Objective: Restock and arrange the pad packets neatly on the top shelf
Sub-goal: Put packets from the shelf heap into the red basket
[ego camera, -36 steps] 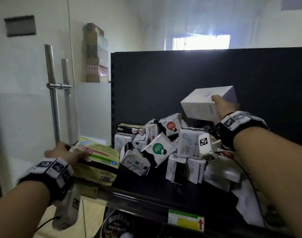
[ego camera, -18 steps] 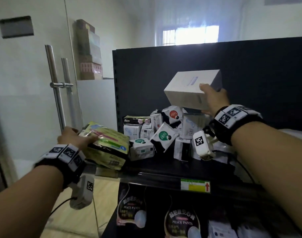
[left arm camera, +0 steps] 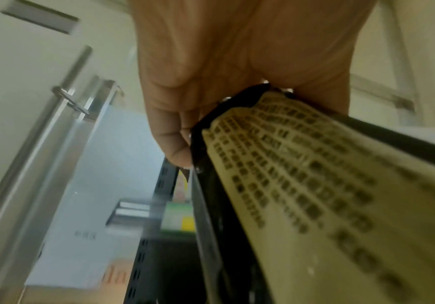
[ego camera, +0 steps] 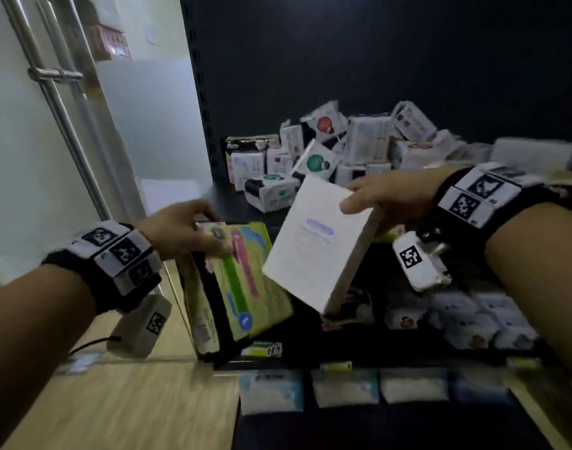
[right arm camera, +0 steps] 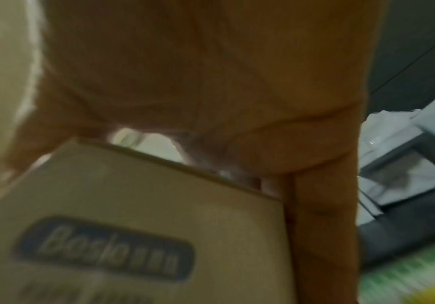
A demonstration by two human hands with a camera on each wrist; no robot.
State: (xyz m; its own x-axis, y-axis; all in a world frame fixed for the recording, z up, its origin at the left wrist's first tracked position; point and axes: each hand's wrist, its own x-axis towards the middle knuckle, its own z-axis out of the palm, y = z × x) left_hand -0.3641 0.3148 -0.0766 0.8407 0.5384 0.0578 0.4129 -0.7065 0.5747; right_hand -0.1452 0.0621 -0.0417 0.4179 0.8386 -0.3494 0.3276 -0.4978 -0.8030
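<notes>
My left hand (ego camera: pixel 184 230) grips a stack of green-and-yellow pad packets (ego camera: pixel 236 287) by its top end, off the front left corner of the black top shelf (ego camera: pixel 232 203). The left wrist view shows the fingers (left arm camera: pixel 175 144) curled round the stack's black edge and printed back (left arm camera: pixel 302 185). My right hand (ego camera: pixel 375 198) holds a white box (ego camera: pixel 314 245), tilted, in front of the shelf beside the green stack. Up close the box (right arm camera: pixel 133 226) carries a blue label, with my thumb along its side. A jumbled heap of small white pad packets (ego camera: pixel 336 151) lies at the back of the shelf.
A glass door with steel bar handles (ego camera: pixel 57 102) stands to the left. The shelf's dark back panel (ego camera: pixel 375 53) rises behind the heap. Lower shelves hold rows of packets (ego camera: pixel 343 388) and price tags (ego camera: pixel 265 349). Wooden floor (ego camera: pixel 115 404) shows at lower left.
My right hand has brought the white box down from above the heap to in front of the shelf. My left hand has pulled the green stack off the shelf corner. The view tilted down.
</notes>
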